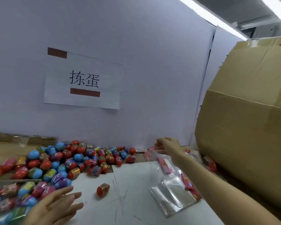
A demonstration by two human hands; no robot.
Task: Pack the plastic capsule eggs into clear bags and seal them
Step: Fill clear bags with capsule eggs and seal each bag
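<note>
Glossy rounded eggs (pixel 58 161); crinkled clear bags (pixel 173 192).

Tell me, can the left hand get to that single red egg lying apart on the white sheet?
Probably yes. The left hand lies open beside the lone red egg, with only bare white sheet between them.

Bright, even light from ceiling tube lights (pixel 217 18) at far right; wide-angle bending at the edges, motion blur near left, glare on clear bags (pixel 173 195).
</note>
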